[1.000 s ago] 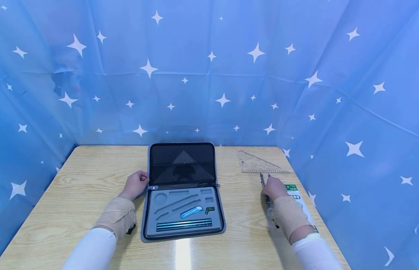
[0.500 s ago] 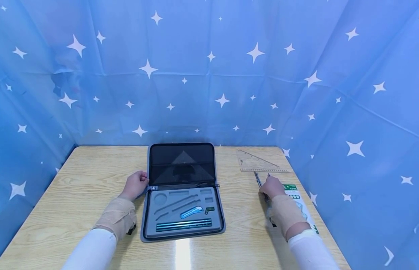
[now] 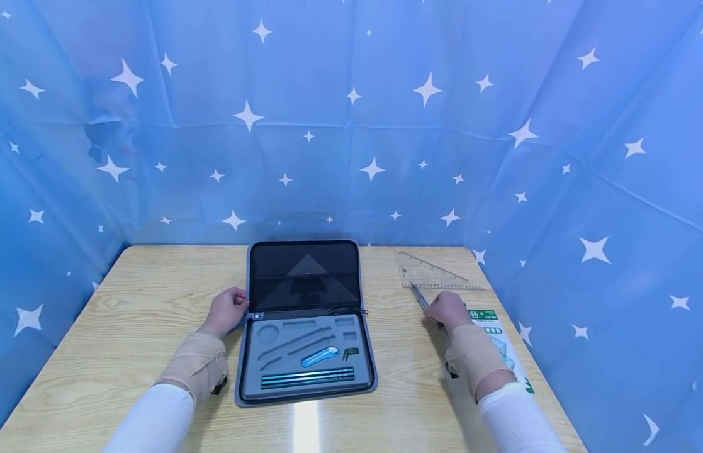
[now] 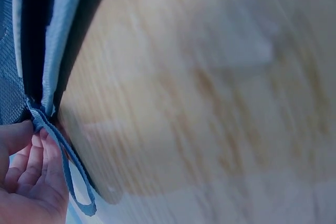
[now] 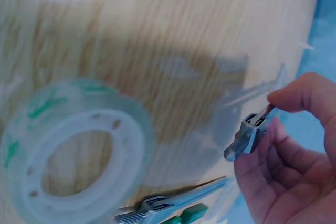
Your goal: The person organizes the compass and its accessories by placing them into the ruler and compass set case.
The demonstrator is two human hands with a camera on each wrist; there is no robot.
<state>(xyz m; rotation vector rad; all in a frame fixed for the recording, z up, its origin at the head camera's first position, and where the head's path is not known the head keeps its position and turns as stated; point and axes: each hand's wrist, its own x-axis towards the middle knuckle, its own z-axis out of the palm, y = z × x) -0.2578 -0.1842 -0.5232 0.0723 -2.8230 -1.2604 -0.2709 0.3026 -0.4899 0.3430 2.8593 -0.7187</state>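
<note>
My right hand pinches a metal drawing compass over the right side of the table. In the right wrist view, its knurled handle pokes out between thumb and curled fingers. A second compass lies below, beside a large roll of clear tape. At the left of the unzipped grey case, my left hand pinches the case edge by a blue fabric loop. Pencils, a blue utility knife and a small dark green piece sit in the foam, among vacant slots.
A clear set square lies at the back right, just beyond the compass tip. A green and white sheet is by the table's right edge, partly behind my right forearm. A star-patterned curtain surrounds the table.
My right hand has shifted left with the compass, whose tip swings left toward the set square's near corner. More of the sheet shows. My left hand and the case stay put.
</note>
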